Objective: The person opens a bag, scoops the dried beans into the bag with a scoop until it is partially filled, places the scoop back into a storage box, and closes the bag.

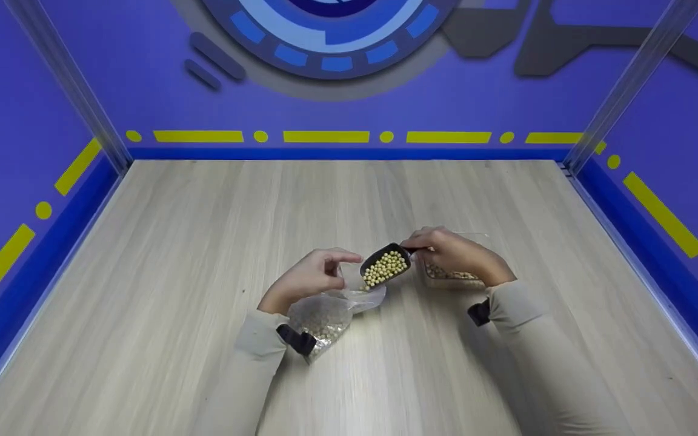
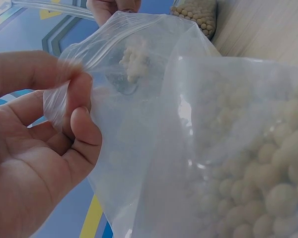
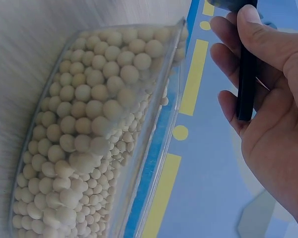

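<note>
Gripping a black plastic scoop (image 1: 380,253) by its straight handle with the right hand (image 1: 455,253), fingers curled round it and thumb pressed along it. Got it heaped with round cream-coloured balls (image 1: 385,268) and angled down between both hands, at the open mouth of a clear zip-top plastic bag (image 2: 139,168). Can't really tell whether to call the lip inside or just at the opening. Pinching the edge of that bag between thumb and fingers of the left hand (image 1: 303,278). Seeing loads more balls in the bag's lower part, near the left wrist, over a pale wood-grain tabletop (image 1: 203,242). Spotting a clear rectangular plastic tub (image 3: 150,134) too, partly hidden behind the right hand, with plenty of the same balls inside. Wearing beige sleeves (image 1: 546,357) and black wrist mounts (image 1: 296,340). Facing blue-purple wall panels (image 1: 325,115).
</note>
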Demonstrator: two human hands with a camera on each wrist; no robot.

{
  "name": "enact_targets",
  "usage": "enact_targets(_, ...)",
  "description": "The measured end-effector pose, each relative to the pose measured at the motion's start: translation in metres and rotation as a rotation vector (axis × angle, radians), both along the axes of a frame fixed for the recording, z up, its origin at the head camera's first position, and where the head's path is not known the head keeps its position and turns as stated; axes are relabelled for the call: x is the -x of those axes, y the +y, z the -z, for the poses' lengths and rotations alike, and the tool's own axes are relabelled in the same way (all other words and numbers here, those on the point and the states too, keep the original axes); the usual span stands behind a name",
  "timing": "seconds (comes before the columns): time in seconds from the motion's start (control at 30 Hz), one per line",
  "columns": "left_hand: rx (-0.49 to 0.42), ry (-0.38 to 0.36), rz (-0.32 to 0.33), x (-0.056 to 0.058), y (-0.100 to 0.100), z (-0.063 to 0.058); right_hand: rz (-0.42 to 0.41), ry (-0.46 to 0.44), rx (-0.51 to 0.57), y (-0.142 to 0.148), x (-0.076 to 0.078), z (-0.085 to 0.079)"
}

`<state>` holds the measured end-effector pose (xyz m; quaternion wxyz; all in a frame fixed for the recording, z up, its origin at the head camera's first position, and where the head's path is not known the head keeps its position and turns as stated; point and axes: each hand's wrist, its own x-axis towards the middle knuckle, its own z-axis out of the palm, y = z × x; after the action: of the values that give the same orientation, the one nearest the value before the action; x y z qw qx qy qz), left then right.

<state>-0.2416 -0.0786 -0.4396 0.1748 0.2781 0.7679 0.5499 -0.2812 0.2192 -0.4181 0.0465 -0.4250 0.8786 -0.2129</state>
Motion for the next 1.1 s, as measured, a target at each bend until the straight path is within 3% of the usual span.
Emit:
enact_targets(0.13, -0.014, -0.001, 0.006, -0.008, 0.000, -0.014, 0.003, -0.007, 0.001, -0.001, 0.000, -0.001)
enact_targets(0.27, -0.021, 0.004, 0.008, -0.011, -0.001, -0.017, 0.004, -0.009, -0.001, -0.002, 0.000, -0.002)
enact_targets(0.4, -0.016, 0.001, 0.008, -0.009, -0.001, -0.014, 0.006, -0.007, -0.002, -0.002, 0.000, -0.002)
enact_targets(0.67, 0.014, 0.002, -0.016, 0.004, 0.000, 0.009, -0.001, 0.011, 0.008, -0.002, 0.000, -0.002)
enact_targets(0.73, 0.010, 0.000, -0.012, 0.002, 0.000, 0.007, 0.006, 0.008, 0.004, -0.001, 0.000, -0.002)
enact_targets(0.9, 0.005, -0.013, 0.000, -0.009, 0.000, -0.014, 0.006, 0.014, -0.009, -0.001, -0.001, -0.002)
enact_targets(0.97, 0.010, -0.013, 0.004, -0.008, 0.000, -0.014, 0.002, 0.021, -0.013, -0.001, -0.002, -0.003)
enact_targets(1.1, 0.018, -0.016, 0.004, 0.000, 0.000, 0.000, 0.007, 0.026, -0.024, -0.002, -0.003, -0.004)
